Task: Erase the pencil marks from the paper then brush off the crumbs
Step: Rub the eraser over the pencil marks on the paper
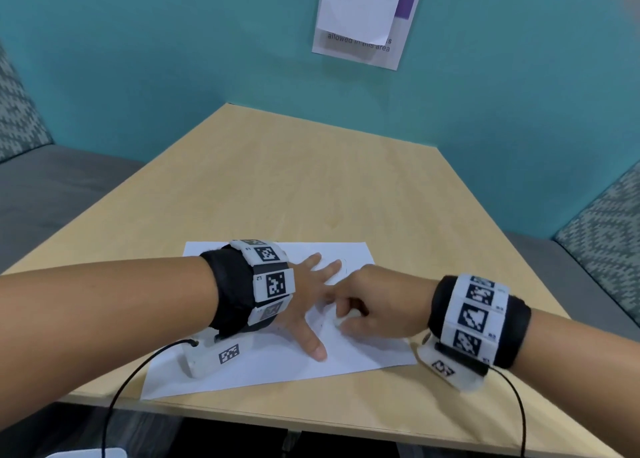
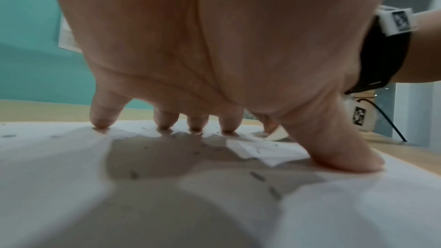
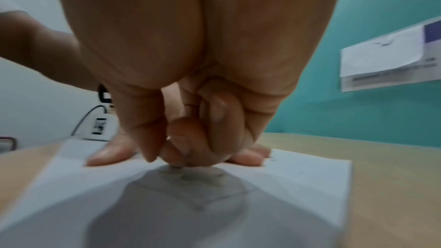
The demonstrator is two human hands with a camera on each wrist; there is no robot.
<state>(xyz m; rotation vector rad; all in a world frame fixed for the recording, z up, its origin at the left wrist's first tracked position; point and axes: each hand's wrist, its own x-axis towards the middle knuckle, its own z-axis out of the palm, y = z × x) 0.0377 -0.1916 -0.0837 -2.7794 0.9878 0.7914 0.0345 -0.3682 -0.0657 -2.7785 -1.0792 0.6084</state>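
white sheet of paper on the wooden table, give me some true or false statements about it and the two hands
1. The left hand lies on the white sheet of paper with fingers spread. True.
2. The right hand is flat and holds nothing. False: its curled fingers pinch a small white eraser against the sheet.
3. Small dark eraser crumbs lie on the sheet. True.
4. The sheet hangs on the teal wall. False: it lies on the light wooden table.
5. The hands are far apart. False: they are close together over the sheet.
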